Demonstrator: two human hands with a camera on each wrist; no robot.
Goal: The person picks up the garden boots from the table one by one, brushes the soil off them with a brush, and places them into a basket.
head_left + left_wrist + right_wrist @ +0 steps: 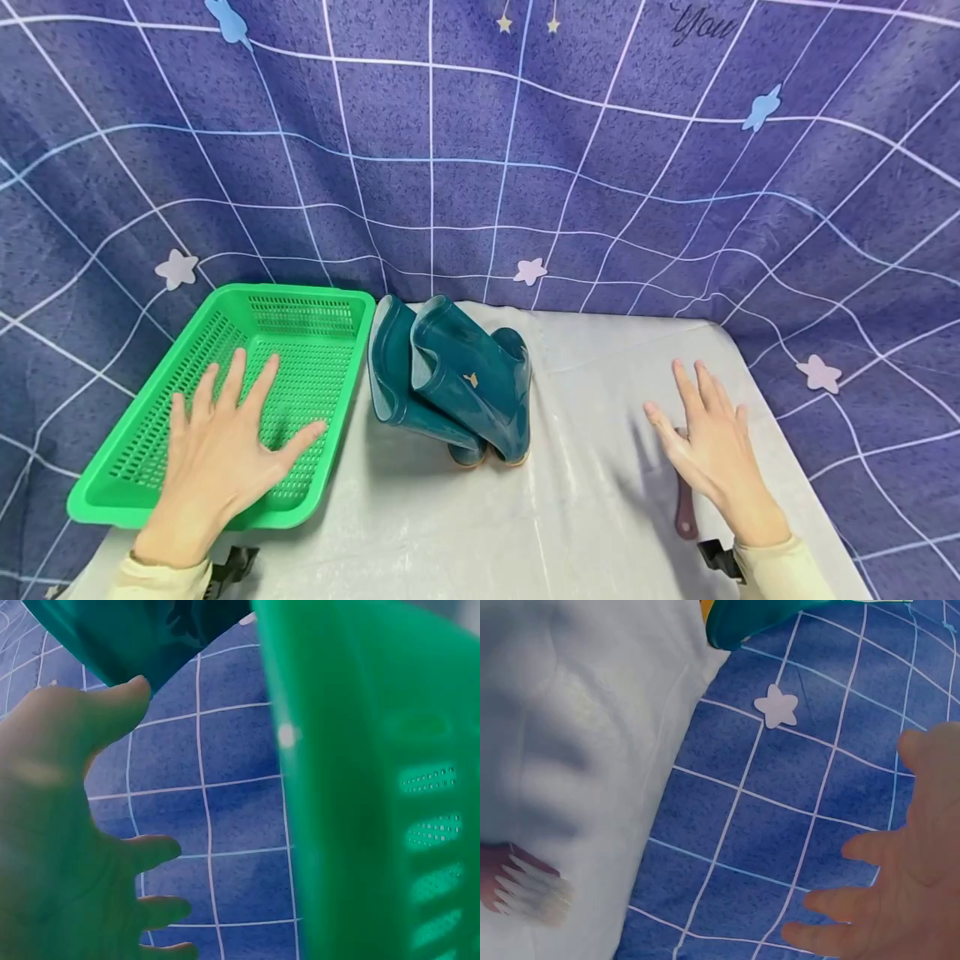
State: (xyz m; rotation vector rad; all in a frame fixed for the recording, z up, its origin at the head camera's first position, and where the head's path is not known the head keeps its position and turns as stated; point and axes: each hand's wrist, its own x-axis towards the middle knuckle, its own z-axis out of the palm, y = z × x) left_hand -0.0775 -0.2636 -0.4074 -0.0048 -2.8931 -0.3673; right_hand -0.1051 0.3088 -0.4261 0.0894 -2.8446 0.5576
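In the head view my left hand (225,450) is spread over a green plastic basket (348,400), fingers apart and holding nothing. My right hand (712,450) hovers at the right with its fingers extended, above a brush (686,508) whose brownish-red handle shows past the palm. The right wrist view shows that brush's pale bristles (536,892); the hand partly hides it in the head view. Between the hands lies a pair of dark teal rubber boots (472,383), tipped over, with their openings toward the basket. Neither hand touches the boots.
A white cloth (585,500) covers the table. Behind and beside it hangs a blue curtain (465,192) with a white grid and star shapes. The basket stands at the table's left, close to the boots.
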